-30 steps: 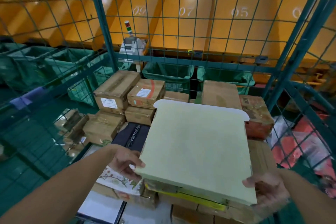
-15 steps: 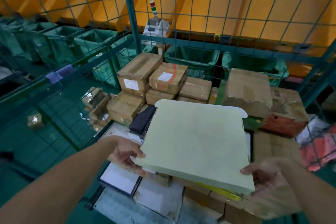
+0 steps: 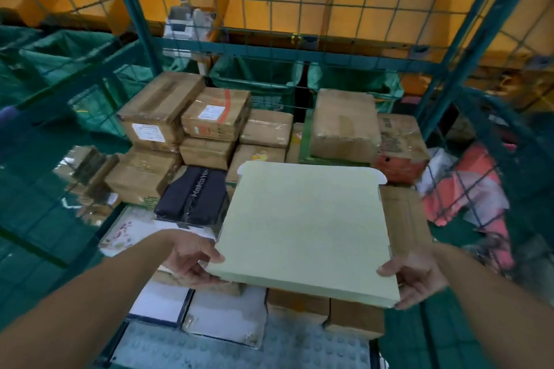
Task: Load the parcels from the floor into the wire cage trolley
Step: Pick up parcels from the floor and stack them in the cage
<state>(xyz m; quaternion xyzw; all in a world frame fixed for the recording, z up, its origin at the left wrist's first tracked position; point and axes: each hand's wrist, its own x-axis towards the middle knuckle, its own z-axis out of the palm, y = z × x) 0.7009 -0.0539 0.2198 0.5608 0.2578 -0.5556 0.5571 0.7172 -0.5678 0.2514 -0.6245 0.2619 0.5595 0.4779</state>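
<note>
Fingers [image 3: 209, 257] of left hand [image 3: 192, 260] and right hand [image 3: 416, 278] pinch the flat pale-green parcel [image 3: 305, 228] at its near corners, above stacked cartons [image 3: 215, 117] at 11 o'clock inside the wire cage trolley [image 3: 299, 48].

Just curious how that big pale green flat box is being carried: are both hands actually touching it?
Touching. The head view shows the left hand gripping the pale green flat box at its near left corner, and the right hand gripping its near right corner.

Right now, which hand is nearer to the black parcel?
Left. The left hand grips the flat pale box just below the black parcel; the right hand holds the far corner.
</note>
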